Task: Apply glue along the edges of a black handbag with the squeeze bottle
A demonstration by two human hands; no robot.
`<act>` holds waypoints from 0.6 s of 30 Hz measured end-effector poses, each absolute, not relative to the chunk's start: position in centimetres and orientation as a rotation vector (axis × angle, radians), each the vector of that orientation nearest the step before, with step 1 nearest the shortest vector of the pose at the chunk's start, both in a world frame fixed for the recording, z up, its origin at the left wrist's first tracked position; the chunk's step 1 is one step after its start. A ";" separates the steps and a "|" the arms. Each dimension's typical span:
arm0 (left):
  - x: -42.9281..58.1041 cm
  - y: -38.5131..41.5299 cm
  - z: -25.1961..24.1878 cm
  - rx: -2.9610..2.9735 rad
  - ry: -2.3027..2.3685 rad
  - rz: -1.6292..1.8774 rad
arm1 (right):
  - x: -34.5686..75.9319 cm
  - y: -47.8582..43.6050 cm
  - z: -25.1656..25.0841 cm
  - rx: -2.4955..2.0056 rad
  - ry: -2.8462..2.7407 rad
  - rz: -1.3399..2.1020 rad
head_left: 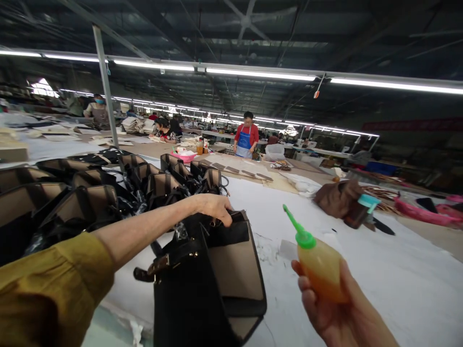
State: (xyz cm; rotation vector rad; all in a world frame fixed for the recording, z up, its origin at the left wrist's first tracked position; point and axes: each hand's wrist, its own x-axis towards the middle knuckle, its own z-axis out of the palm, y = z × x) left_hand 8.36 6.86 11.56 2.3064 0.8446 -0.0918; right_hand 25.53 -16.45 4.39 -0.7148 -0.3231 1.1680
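Bag (217, 284) stands on the white table (379, 270) — left hand (213, 206) grips its top edge, right hand (340, 313) clasps a glue bottle (318, 262) — green nozzle tilted up-left

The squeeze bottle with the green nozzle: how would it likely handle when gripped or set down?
The squeeze bottle in the right hand looks like soft translucent plastic, so it probably gives under the fingers. Amber liquid fills most of it, so it is likely somewhat weighty for its size. Its rounded body and long green nozzle suggest it could tip or roll on the white table cover.
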 end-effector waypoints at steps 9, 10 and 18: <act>11.3 6.4 10.7 2.454 0.824 -0.665 | 30.9 -18.0 1.1 -1.312 -1.063 0.635; 11.5 6.3 10.6 2.447 0.821 -0.701 | 30.8 -18.1 1.2 -1.365 -1.081 0.574; 12.2 5.3 10.9 2.367 0.858 -0.961 | 28.2 -17.7 3.6 -1.533 -1.048 0.306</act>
